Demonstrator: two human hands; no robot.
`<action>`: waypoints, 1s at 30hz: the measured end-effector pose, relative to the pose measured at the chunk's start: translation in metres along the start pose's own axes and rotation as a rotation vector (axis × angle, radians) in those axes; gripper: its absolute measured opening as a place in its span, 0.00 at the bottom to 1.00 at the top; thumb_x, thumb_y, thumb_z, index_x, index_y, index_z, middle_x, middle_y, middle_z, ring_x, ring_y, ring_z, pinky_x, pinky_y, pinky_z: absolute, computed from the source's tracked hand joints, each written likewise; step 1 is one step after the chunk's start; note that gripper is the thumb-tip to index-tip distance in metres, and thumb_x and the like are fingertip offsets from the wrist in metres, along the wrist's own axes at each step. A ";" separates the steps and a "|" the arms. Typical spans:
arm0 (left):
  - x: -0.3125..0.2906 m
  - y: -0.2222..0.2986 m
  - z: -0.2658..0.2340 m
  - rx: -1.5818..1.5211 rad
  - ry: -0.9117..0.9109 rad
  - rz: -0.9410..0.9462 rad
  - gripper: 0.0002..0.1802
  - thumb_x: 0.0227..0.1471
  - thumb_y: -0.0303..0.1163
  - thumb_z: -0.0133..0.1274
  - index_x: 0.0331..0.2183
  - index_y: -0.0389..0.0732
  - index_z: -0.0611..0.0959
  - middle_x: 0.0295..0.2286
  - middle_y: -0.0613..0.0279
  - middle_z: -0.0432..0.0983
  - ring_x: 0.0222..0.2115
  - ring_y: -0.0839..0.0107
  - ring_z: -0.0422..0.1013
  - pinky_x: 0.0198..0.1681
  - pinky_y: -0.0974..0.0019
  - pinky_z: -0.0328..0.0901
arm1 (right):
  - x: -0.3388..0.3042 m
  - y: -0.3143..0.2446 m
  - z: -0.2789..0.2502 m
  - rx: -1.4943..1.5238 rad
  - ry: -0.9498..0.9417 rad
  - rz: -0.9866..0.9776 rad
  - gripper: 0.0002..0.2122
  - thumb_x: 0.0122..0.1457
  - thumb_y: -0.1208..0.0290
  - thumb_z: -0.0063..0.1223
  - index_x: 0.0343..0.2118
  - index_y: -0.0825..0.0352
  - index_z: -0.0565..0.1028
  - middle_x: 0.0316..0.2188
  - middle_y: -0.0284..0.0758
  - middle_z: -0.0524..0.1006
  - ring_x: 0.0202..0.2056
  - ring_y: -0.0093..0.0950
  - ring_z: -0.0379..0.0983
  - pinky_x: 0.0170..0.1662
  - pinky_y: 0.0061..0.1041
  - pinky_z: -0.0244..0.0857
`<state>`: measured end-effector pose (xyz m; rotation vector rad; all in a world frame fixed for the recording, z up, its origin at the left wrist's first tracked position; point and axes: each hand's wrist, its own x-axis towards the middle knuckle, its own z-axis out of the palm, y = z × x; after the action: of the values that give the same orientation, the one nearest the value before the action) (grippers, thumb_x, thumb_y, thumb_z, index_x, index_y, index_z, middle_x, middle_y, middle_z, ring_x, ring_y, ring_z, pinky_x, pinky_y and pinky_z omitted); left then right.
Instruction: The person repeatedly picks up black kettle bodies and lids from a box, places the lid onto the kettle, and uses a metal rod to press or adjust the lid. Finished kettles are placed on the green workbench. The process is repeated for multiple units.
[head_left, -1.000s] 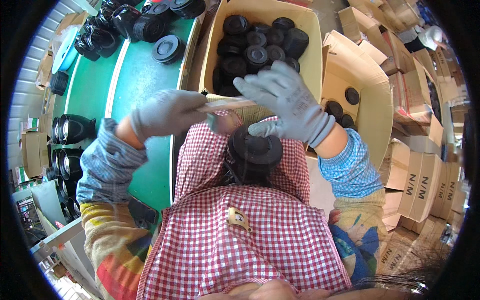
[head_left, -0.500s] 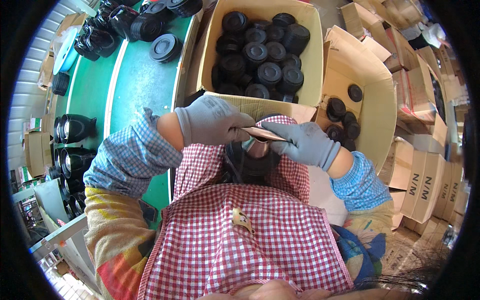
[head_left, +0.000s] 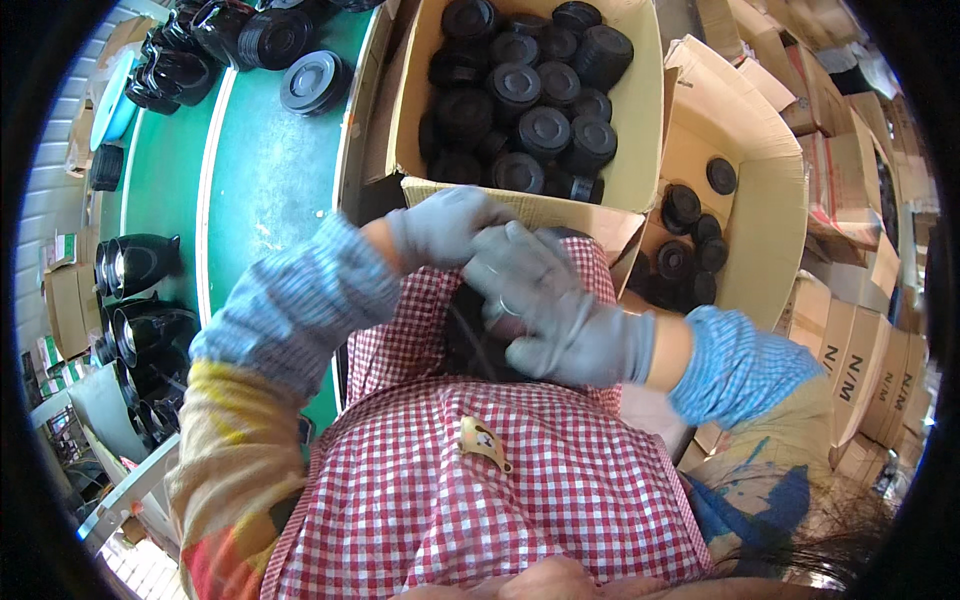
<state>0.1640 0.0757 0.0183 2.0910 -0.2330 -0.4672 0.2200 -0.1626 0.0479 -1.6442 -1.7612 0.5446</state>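
Black part (head_left: 464,335) near the carton (head_left: 636,115) could be tipped, if bumped by left hand (head_left: 445,228) or right hand (head_left: 560,315) — their grip cannot be told.

Black object (head_left: 466,340) in lap (head_left: 395,345), half-hidden

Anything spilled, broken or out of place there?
Nothing spilled or damaged stands out. The black discs in the fuller cardboard box lie jumbled but within it. The blurred right hand partly covers the dark piece on the lap; its condition is unclear.
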 end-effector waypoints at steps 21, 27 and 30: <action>-0.004 0.091 0.106 0.360 0.380 0.540 0.12 0.54 0.48 0.56 0.32 0.50 0.80 0.28 0.68 0.75 0.30 0.66 0.73 0.35 0.59 0.66 | 0.066 0.076 -0.015 0.360 -0.024 -0.200 0.36 0.68 0.35 0.24 0.60 0.58 0.75 0.61 0.47 0.71 0.64 0.41 0.63 0.70 0.45 0.42; 0.001 0.078 0.102 0.191 0.455 0.648 0.08 0.46 0.41 0.59 0.23 0.50 0.79 0.23 0.72 0.74 0.28 0.70 0.73 0.33 0.60 0.67 | 0.077 0.106 0.030 0.546 0.181 -0.171 0.23 0.71 0.52 0.33 0.22 0.59 0.71 0.25 0.28 0.74 0.39 0.36 0.72 0.62 0.41 0.57; -0.017 0.070 0.080 -0.066 0.396 0.743 0.10 0.47 0.39 0.60 0.21 0.46 0.78 0.22 0.66 0.73 0.27 0.65 0.72 0.35 0.60 0.68 | 0.051 0.112 0.025 0.303 0.292 -0.127 0.16 0.66 0.57 0.43 0.24 0.60 0.73 0.24 0.31 0.73 0.35 0.38 0.71 0.52 0.39 0.63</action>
<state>0.1162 -0.0177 0.0426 1.8171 -0.7062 0.3745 0.2820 -0.0950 -0.0380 -1.3185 -1.4769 0.4602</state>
